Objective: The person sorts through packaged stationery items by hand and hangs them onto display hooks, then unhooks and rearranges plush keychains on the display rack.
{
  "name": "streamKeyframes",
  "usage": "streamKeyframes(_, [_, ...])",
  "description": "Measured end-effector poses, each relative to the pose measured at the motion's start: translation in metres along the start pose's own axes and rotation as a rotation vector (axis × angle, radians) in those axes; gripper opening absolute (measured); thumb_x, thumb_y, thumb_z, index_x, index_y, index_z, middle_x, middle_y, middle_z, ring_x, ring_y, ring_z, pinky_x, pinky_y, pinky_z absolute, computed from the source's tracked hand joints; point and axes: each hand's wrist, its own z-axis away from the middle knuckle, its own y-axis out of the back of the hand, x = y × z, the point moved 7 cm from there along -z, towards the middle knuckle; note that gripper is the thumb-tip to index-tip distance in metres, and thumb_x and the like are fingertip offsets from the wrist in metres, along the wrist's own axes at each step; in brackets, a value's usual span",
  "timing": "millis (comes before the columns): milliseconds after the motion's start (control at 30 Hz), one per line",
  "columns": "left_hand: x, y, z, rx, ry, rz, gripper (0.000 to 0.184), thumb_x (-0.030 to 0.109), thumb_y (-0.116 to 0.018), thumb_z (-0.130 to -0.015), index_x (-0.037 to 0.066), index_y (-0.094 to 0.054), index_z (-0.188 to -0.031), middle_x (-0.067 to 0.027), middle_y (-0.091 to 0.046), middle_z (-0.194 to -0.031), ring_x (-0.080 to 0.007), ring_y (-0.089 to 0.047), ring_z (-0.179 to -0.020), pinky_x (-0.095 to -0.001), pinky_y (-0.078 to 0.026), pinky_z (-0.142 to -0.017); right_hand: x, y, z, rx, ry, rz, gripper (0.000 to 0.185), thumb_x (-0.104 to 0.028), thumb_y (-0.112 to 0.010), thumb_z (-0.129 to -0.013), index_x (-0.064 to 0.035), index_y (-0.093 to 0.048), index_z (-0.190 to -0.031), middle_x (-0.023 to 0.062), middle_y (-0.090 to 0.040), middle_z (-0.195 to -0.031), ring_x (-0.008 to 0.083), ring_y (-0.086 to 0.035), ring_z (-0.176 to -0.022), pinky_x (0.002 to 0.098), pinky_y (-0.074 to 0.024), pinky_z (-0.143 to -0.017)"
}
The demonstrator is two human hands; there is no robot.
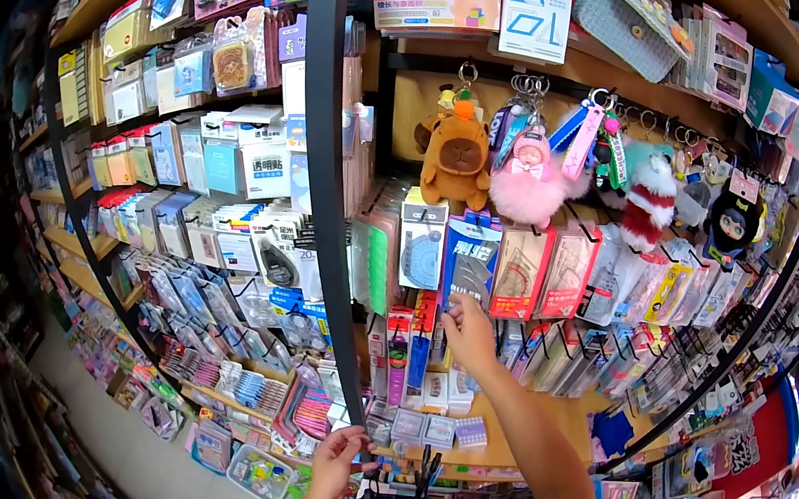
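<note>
My right hand (471,338) reaches up to the hanging display. Its bent fingers are at the lower edge of a blue ruler packet (472,249) and look closed on that edge. To the packet's left hangs a clear pack with a pale blue protractor (422,242); to its right is a red-edged drawing-template pack (521,271). Low down, my left hand (336,463) is beside the foot of the black post (333,140). Its fingers are loosely bent and apart, and I see nothing held in them.
Above the packets hang plush keychains, among them a brown capybara (456,161) and a pink fluffy doll (528,181). A wooden shelf (537,434) with small boxes (442,388) lies below. Densely hung stationery fills the left rack. A clear bin (259,473) stands at lower left.
</note>
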Motion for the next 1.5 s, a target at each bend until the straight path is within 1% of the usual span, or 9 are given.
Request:
streamKeyframes(133, [-0.006,-0.005,-0.001,-0.034,0.009,-0.001,0.017,0.011,-0.049,-0.091,0.003,-0.054,-0.105,-0.0074,-0.058,-0.094,-0.0197,-0.061,-0.090,-0.0363,-0.056,-0.067,0.021,-0.001,0.008,-0.052,0.004,-0.032,0.027,-0.007,-0.062,-0.077,-0.0015,-0.053,-0.103,0.0113,-0.058,-0.079,0.0202,-0.058,-0.069,0.0302,-0.0472,-0.065])
streamKeyframes(233, [-0.008,-0.008,0.000,-0.047,0.016,0.000,0.016,0.010,-0.048,-0.091,0.003,-0.054,-0.104,-0.0075,-0.057,-0.094,-0.0200,-0.060,-0.090,-0.0371,-0.057,-0.068,0.028,0.003,0.021,-0.005,0.012,-0.103,0.018,-0.010,-0.062,-0.077,-0.0029,-0.056,-0.092,0.0127,-0.060,-0.077,0.0263,-0.059,-0.069,0.0347,-0.0462,-0.062])
streamKeyframes(467, [-0.019,-0.008,0.001,-0.040,0.052,-0.060,0.018,0.010,-0.049,-0.091,0.002,-0.054,-0.105,-0.0087,-0.057,-0.094,-0.0211,-0.060,-0.091,-0.0380,-0.056,-0.070,0.095,-0.007,0.066,-0.105,-0.168,-0.177,0.020,-0.011,-0.061,-0.077,-0.0026,-0.057,-0.095,0.0137,-0.063,-0.079,0.0266,-0.062,-0.070,0.0333,-0.0479,-0.064])
streamKeyframes(600, [-0.029,-0.016,-0.002,-0.082,0.099,-0.093,0.020,0.012,-0.048,-0.092,0.001,-0.053,-0.108,-0.0074,-0.058,-0.097,-0.0171,-0.059,-0.092,-0.0332,-0.055,-0.072,0.075,0.001,0.068,-0.168,-0.192,-0.177,0.019,-0.011,-0.061,-0.079,-0.0025,-0.057,-0.095,0.0140,-0.063,-0.079,0.0256,-0.063,-0.071,0.0324,-0.0482,-0.065])
streamKeyframes(867, [-0.025,-0.025,0.003,-0.110,0.096,-0.046,0.018,0.011,-0.049,-0.091,0.001,-0.053,-0.105,-0.0089,-0.058,-0.096,-0.0196,-0.059,-0.092,-0.0366,-0.055,-0.074,-0.002,0.009,0.029,-0.149,0.000,-0.264,0.015,-0.010,-0.058,-0.083,0.0006,-0.056,-0.094,0.0111,-0.063,-0.078,0.0191,-0.062,-0.071,0.0285,-0.0477,-0.063])
streamKeyframes(1167, [-0.027,-0.001,0.008,-0.058,0.100,-0.047,0.017,0.011,-0.049,-0.091,0.001,-0.053,-0.104,-0.0093,-0.059,-0.096,-0.0198,-0.060,-0.090,-0.0352,-0.054,-0.072,-0.059,-0.004,-0.054,-0.264,-0.473,-1.038,0.028,-0.025,-0.037,-0.095,-0.0016,-0.050,-0.104,0.0093,-0.059,-0.081,0.0162,-0.056,-0.066,0.0275,-0.0477,-0.059])
streamKeyframes(1267, [-0.024,-0.001,0.009,-0.062,0.095,-0.048,0.017,0.011,-0.049,-0.091,0.001,-0.053,-0.104,-0.0090,-0.058,-0.096,-0.0190,-0.060,-0.090,-0.0341,-0.055,-0.071,-0.076,-0.022,-0.079,-0.361,-0.548,-1.138,0.031,-0.028,-0.035,-0.097,-0.0012,-0.048,-0.104,0.0091,-0.059,-0.082,0.0175,-0.055,-0.070,0.0294,-0.0451,-0.060])
streamKeyframes(1400, [-0.022,0.011,0.009,-0.038,0.080,-0.017,0.017,0.010,-0.048,-0.091,0.000,-0.053,-0.104,-0.0089,-0.058,-0.097,-0.0179,-0.059,-0.090,-0.0329,-0.055,-0.072,-0.066,-0.043,-0.102,-0.340,-0.725,-1.186,0.028,-0.030,-0.033,-0.096,-0.0055,-0.046,-0.098,0.0104,-0.060,-0.083,0.0153,-0.049,-0.059,0.0254,-0.0392,-0.051])
streamKeyframes(1500, [-0.025,0.023,0.008,-0.022,0.073,0.010,0.017,0.009,-0.048,-0.091,-0.001,-0.053,-0.104,-0.0089,-0.058,-0.096,-0.0175,-0.059,-0.089,-0.0323,-0.055,-0.072,-0.060,-0.055,-0.109,-0.345,-0.799,-1.263,0.026,-0.029,-0.034,-0.095,-0.0063,-0.047,-0.094,0.0061,-0.053,-0.072,0.0133,-0.042,-0.055,0.0241,-0.0333,-0.046])
